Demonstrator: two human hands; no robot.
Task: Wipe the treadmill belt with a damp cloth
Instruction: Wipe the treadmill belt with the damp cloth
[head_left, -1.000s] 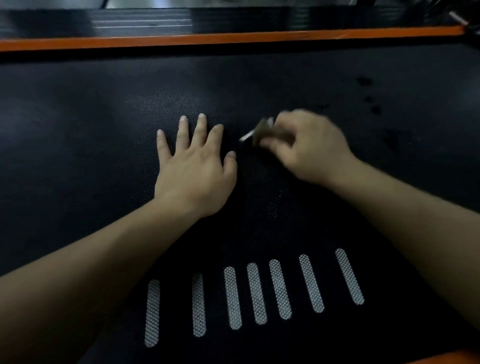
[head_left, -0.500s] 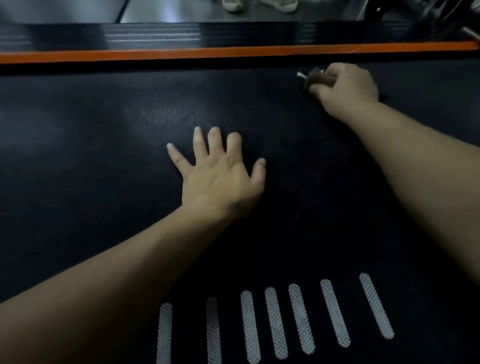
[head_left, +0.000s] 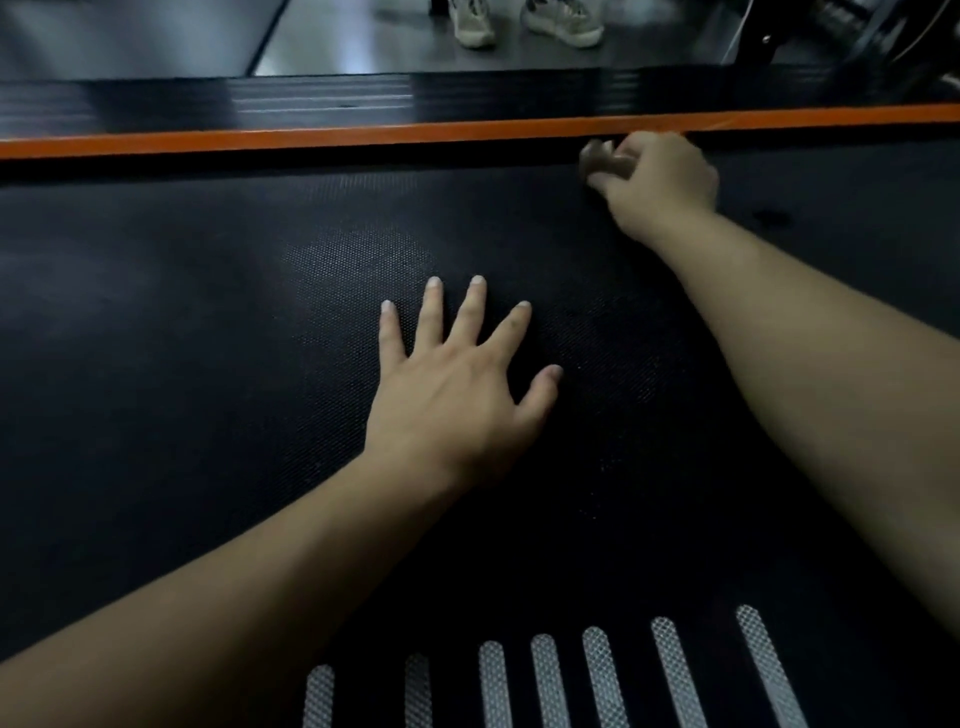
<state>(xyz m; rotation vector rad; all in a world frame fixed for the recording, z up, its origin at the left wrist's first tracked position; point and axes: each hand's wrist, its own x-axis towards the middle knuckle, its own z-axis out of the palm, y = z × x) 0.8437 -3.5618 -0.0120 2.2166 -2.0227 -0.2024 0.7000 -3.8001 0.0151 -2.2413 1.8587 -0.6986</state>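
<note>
The black textured treadmill belt (head_left: 208, 338) fills most of the view. My left hand (head_left: 457, 379) lies flat on its middle, palm down, fingers spread. My right hand (head_left: 660, 174) reaches to the belt's far side, just short of the orange strip, and is closed on a small bunched brownish cloth (head_left: 597, 158). The cloth pokes out to the left of the fingers and is blurred; most of it is hidden in the fist.
An orange strip (head_left: 363, 136) and a black ribbed side rail (head_left: 311, 98) run along the belt's far edge. Several grey stripes (head_left: 597, 675) mark the near belt. A person's shoes (head_left: 524, 21) stand on the floor beyond. Dark equipment (head_left: 857, 31) sits top right.
My right hand has carried the cloth from beside my left hand out across the belt to its far edge. My left hand stays flat on the belt. The view has tilted up.
</note>
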